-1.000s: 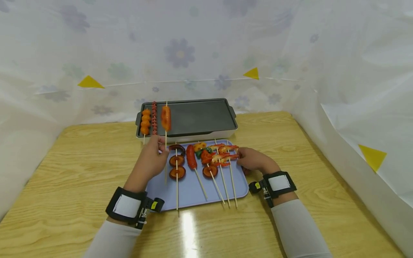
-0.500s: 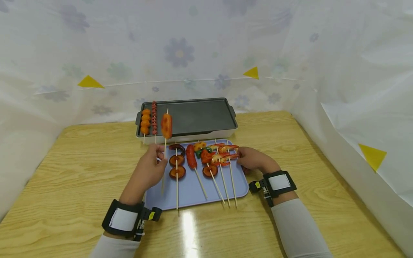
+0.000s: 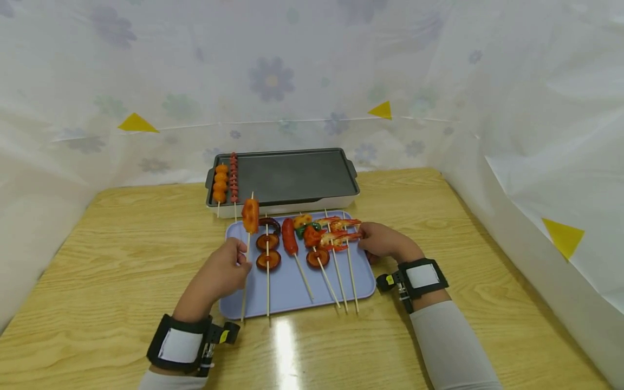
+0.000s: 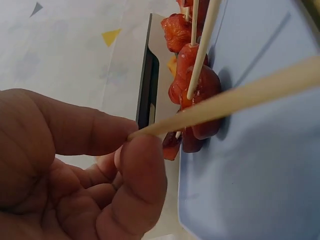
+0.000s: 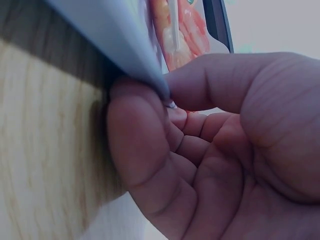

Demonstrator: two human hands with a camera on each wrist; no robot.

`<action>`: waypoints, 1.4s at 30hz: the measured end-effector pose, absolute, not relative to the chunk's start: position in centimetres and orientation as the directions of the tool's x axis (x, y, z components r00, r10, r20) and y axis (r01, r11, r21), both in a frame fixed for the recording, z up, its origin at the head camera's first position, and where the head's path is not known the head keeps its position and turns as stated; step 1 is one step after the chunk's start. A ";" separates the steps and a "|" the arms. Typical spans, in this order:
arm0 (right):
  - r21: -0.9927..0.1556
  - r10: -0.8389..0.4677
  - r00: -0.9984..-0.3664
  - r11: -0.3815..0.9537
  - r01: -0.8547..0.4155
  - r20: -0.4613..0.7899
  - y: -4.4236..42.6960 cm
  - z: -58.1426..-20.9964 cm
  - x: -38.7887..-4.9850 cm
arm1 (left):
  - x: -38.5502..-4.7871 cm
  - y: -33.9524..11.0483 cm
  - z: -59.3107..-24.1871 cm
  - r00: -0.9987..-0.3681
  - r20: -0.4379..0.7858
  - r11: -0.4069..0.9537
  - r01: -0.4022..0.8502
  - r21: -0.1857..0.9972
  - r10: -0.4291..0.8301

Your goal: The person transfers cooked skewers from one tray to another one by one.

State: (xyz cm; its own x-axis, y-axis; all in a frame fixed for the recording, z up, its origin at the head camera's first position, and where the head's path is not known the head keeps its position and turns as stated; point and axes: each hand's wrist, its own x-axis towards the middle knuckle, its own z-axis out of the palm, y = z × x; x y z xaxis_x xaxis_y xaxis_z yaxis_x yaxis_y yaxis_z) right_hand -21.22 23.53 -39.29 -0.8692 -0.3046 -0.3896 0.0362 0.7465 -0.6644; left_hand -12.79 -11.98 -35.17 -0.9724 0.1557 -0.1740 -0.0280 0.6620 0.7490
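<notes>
My left hand (image 3: 221, 272) pinches the wooden stick of a skewer between thumb and forefinger. A single browned orange piece (image 3: 251, 215) tops that skewer, over the left side of the lavender tray (image 3: 286, 290). In the left wrist view the stick (image 4: 240, 102) crosses above the tray. My right hand (image 3: 387, 241) grips the tray's right rim, thumb above and forefinger beneath, as the right wrist view shows at the tray edge (image 5: 127, 47). On the tray lie a mushroom skewer (image 3: 268, 261), a red sausage skewer (image 3: 289, 236), a mixed skewer (image 3: 312, 236) and shrimp skewers (image 3: 336, 239).
Behind the tray stands a dark grill pan (image 3: 297, 176) with a pale base. At its left end lie a skewer of orange balls (image 3: 220, 184) and a thin red skewer (image 3: 233, 176). A wooden table (image 3: 122, 260) carries everything, with white sheeting (image 3: 312, 70) behind.
My left hand has drawn the skewer back toward me, from in front of the grill pan to over the tray's left side. My right hand has stayed at the tray rim.
</notes>
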 end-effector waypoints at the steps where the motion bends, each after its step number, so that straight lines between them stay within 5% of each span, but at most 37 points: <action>1: -0.663 -0.306 -0.869 0.748 0.033 -0.389 23.5 -39.3 -21.2 | -12.7 -12.0 -35.2 -0.969 -0.193 0.668 -0.040 0.743 0.156; 27: -0.681 -0.304 -0.873 0.731 0.043 -0.382 23.5 -39.2 -21.1 | -12.6 -12.1 -36.7 -0.915 -0.397 0.767 -0.207 0.607 0.067; 42: -0.668 -0.301 -0.872 0.743 0.039 -0.385 23.4 -39.4 -21.2 | -12.6 -11.3 -37.3 -0.922 -0.379 0.791 -0.177 0.586 0.074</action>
